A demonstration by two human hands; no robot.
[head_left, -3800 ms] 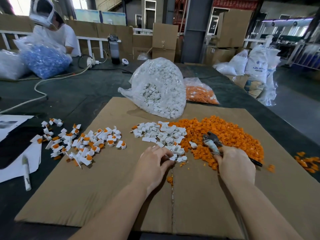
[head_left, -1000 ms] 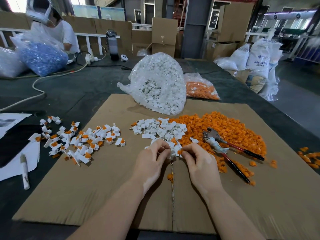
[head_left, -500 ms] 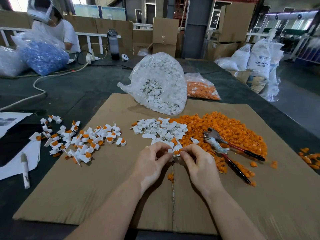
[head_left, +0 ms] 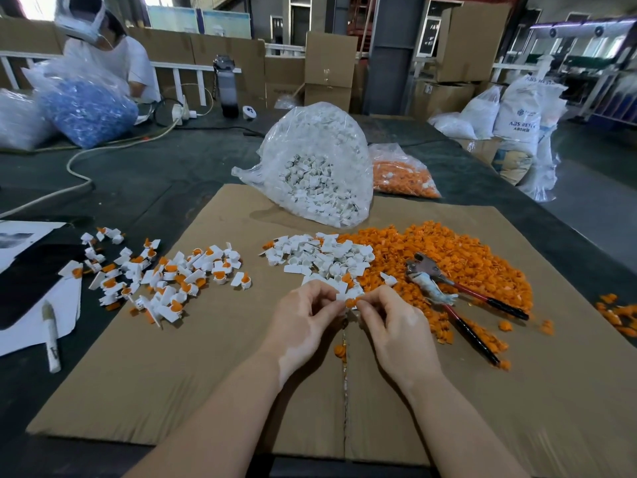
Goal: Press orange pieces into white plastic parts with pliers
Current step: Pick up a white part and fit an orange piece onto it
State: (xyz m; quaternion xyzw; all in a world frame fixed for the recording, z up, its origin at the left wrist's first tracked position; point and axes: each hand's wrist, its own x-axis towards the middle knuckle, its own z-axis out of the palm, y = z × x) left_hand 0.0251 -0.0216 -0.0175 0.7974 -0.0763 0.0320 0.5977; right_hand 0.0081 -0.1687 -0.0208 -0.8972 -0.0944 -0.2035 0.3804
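- Pinching a white plastic part [head_left: 341, 297] between thumb and fingers, the left hand [head_left: 305, 322] holds it just above the cardboard sheet [head_left: 206, 367], near the middle of the scene.
- The right hand [head_left: 389, 326] meets it from the right, its fingertips curled round a small orange piece [head_left: 351, 301] that touches the white part.
- The pliers [head_left: 448, 291] lie untouched just right of the hands, metal head toward the far left, red-and-black handles spread toward the near right, resting on the edge of the loose orange pieces [head_left: 448, 257].
- That orange pile spreads over the right half of the cardboard; a smaller heap of loose white parts [head_left: 320, 258] sits against its left edge, just beyond the hands.
- On the left, a scatter of finished parts [head_left: 165, 274], white with orange inserts, crosses the cardboard's left edge onto the dark bench [head_left: 138, 174].
- Beyond the piles, a clear bag of white parts [head_left: 317, 167] stands on the far edge of the cardboard, with a flatter bag of orange pieces [head_left: 403, 174] to its right.
- A marker [head_left: 51, 339] lies on white paper [head_left: 34, 326] at the near left.
- At the far left, another person [head_left: 113, 60] sits behind a bag of blue parts [head_left: 86, 108].
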